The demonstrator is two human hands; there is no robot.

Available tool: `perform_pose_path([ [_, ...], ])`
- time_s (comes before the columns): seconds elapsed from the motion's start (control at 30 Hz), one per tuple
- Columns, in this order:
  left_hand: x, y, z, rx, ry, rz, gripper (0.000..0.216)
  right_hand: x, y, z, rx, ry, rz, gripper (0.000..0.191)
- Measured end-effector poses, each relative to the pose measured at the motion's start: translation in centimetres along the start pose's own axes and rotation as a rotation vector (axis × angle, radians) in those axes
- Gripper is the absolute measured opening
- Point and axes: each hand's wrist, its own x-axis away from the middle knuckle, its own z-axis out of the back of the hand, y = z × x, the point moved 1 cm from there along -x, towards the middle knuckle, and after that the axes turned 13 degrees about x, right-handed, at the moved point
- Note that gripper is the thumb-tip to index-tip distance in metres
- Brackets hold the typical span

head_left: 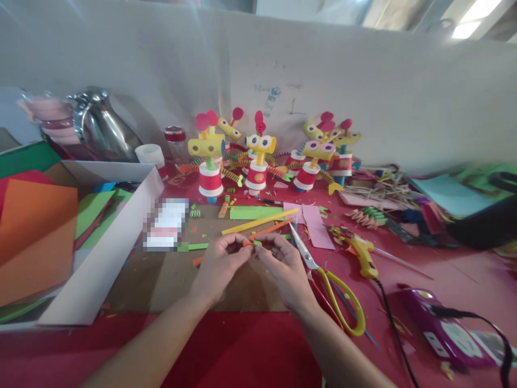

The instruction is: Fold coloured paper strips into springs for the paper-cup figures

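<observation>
Orange-and-green paper strip (255, 243) tight in the fingertip pinch of left hand (220, 267) and right hand (285, 269).

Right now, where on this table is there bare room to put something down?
Bare brown cardboard lies between the white box and the left hand, which pinches a folded strip with the right hand. Bare red tabletop runs along the near edge. Crowded: scissors, glue gun and power strip on the right, paper-cup figures at the back.

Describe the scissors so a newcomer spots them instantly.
On the red table, look right of the person's right hand, which pinches a paper strip. The scissors lie there, blades pointing away; looped yellow handles distinguish them from the yellow glue gun beyond.
</observation>
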Motion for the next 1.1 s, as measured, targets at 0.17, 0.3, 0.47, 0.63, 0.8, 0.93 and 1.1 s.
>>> perform_pose_path([
  [0.17, -0.03, 0.23, -0.1, 0.07, -0.011, 0.001, 0.008, -0.1, 0.01, 0.05, 0.006, 0.01, -0.006, 0.021],
  [0.3, -0.45, 0.05, 0.16, 0.325, 0.013, 0.045, 0.011, -0.11, -0.12, 0.21, 0.013, 0.036, -0.009, 0.022],
  [0.47, -0.84, -0.35, 0.4, 0.401, -0.031, 0.141, 0.011, -0.15, -0.34, 0.3, -0.017, 0.038, -0.017, 0.021],
  [0.63, -0.76, -0.48, 0.34, 0.403, -0.046, 0.13, 0.018, -0.11, -0.42, 0.35, -0.012, 0.033, -0.021, 0.02],
  [0.8, -0.74, -0.56, 0.42, 0.378, -0.035, 0.144, 0.018, -0.03, -0.53, 0.25, -0.026, 0.029, -0.022, 0.019],
  [0.93, -0.83, -0.66, 0.57, 0.361, -0.007, 0.145, 0.021, -0.03, -0.55, 0.1, -0.027, 0.039, -0.032, 0.019],
  [1.1, -0.77, -0.66, 0.5, 0.347, 0.017, 0.163, 0.022, -0.04, -0.46, -0.02, -0.019, 0.053, -0.026, 0.017],
])
